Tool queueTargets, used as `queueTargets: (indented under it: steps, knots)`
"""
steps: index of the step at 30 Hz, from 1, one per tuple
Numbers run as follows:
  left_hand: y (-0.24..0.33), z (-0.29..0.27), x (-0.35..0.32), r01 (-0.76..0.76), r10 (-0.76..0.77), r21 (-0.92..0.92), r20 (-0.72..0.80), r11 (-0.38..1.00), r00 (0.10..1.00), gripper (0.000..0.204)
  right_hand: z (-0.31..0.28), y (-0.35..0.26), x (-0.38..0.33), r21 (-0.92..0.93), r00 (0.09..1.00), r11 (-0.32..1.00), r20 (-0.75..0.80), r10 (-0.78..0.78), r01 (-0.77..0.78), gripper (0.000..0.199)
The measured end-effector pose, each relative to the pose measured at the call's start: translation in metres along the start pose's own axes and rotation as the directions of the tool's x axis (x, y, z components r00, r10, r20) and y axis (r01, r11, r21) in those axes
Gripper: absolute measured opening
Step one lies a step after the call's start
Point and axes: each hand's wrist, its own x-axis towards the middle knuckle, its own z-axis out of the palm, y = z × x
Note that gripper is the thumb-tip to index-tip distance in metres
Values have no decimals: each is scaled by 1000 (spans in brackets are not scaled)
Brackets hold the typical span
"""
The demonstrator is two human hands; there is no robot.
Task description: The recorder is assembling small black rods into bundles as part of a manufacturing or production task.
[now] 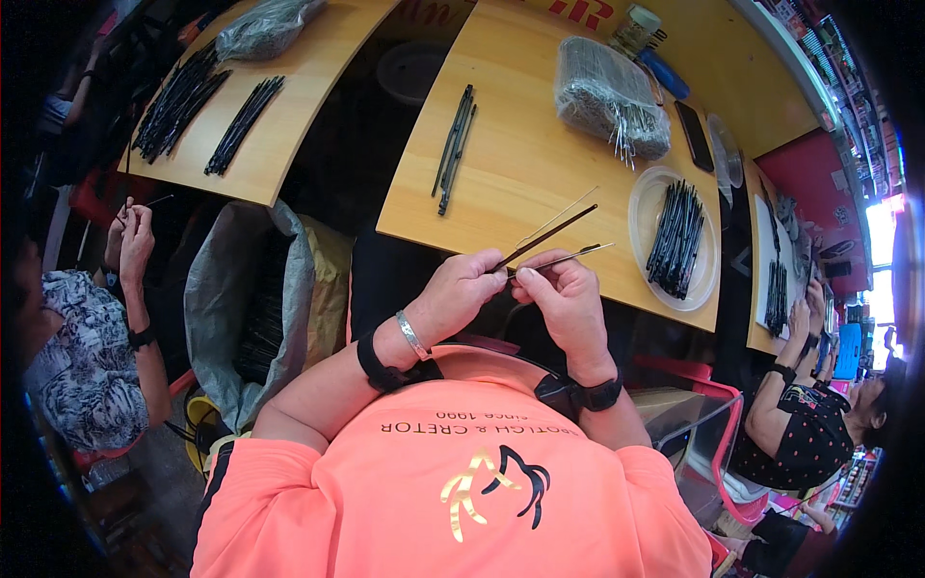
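Note:
My left hand [451, 301], a silver bracelet on its wrist, is closed around a thin dark rod [560, 228] that points away to the upper right. A fine metal wire [557, 216] runs alongside this rod. In my right hand [570, 306], thumb and fingers pinch a thin metal piece with a dark section [586, 250]. The fingertips of both hands nearly meet just off the table's front edge. To the right, a round clear plastic tray [711, 279] holds a bundle of black rods [677, 239]. Several more black rods [456, 149] lie on the table ahead.
A bag-wrapped plastic container [605, 82] of thin metal pieces stands on the wooden table [511, 116], near a phone [693, 136], a blue object [664, 73] and a jar [636, 27]. An open sack [217, 289] stands at left. Other people work on both sides.

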Motion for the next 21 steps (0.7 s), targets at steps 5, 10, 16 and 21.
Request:
queueTargets:
  steps: [5,10,16,21]
  knots:
    - [2,0,-2,-35,42,160,-38,986,998,13,6,6,-2,-109,997,992,-33,-64,60,9]
    - [-7,1,0,-7,13,112,-56,994,998,13,5,9,1,-67,997,997,-64,-53,49,12]
    - [6,2,-3,172,-170,-12,100,985,980,17,-7,13,9,196,998,980,-41,44,-36,22]
    - [15,6,-9,234,-238,48,301,971,923,22,-20,-3,7,130,1000,991,-10,9,-8,20]
